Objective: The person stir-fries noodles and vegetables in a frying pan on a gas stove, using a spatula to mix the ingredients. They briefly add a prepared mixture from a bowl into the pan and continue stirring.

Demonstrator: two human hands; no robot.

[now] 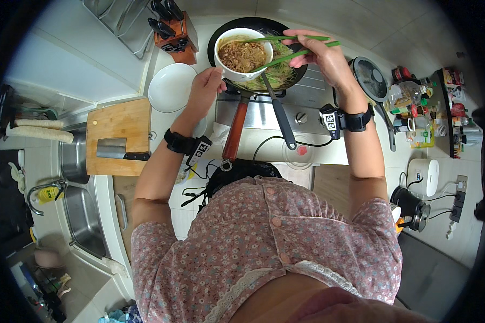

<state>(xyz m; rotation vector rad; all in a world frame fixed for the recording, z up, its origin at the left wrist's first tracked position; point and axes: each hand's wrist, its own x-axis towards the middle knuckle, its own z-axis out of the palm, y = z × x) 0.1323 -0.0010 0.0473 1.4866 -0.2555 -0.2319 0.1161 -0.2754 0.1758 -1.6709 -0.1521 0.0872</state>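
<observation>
Left hand (205, 89) grips a white bowl (238, 74) over the wok (256, 22) beyond (presumably to catch drips); right hand (323, 56) pinches green chopsticks (283, 58) at its mouth.

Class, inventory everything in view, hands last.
Round bowl: one, white, over wok
Crumbly food: one portion, brown, in bowl
Long chopsticks: two, green, tips at bowl
Round wok: one, black, top
Wooden knife block: one, brown, upper left
Round plate: one, white, beside wok
Rectangular wooden board: one, tan, left
Broad cleaver: one, silver and black, on board
Metal basins: two, silver, left
Lidded pan: one, dark, right of wok
Bottles: several, mixed, right
Floral top: one, pink, bottom
Left hand: one, bare, holding bowl
Right hand: one, bare, holding chopsticks
</observation>
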